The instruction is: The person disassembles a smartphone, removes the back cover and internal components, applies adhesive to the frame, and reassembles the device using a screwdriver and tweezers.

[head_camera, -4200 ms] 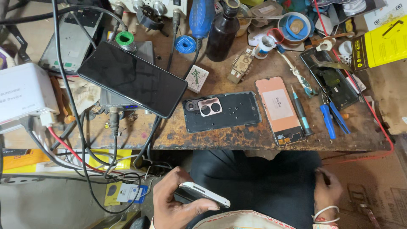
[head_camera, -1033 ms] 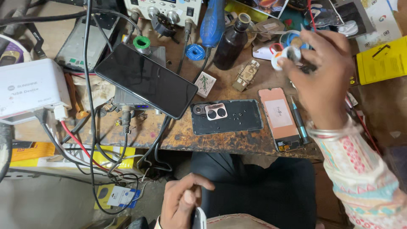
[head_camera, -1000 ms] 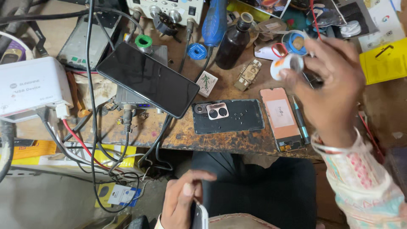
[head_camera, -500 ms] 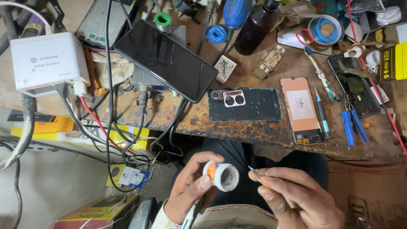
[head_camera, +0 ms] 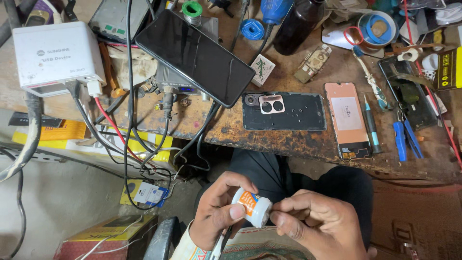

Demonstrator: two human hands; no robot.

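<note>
Cluttered and rust-stained, your workbench lies beyond your knees, a phone back cover on it. Over your lap, your left hand pinches a small white tape roll, while your right hand closes fingertips on its edge. It looks light and stiff; grip the rim.

Open room lies below the bench edge, over the lap. On the bench, passage is narrow: a dark phone propped at left, a phone back cover at centre, a display panel beside it, with a screwdriver and blue tweezers (closely packed) at right. Hanging cables block the lower left.
</note>
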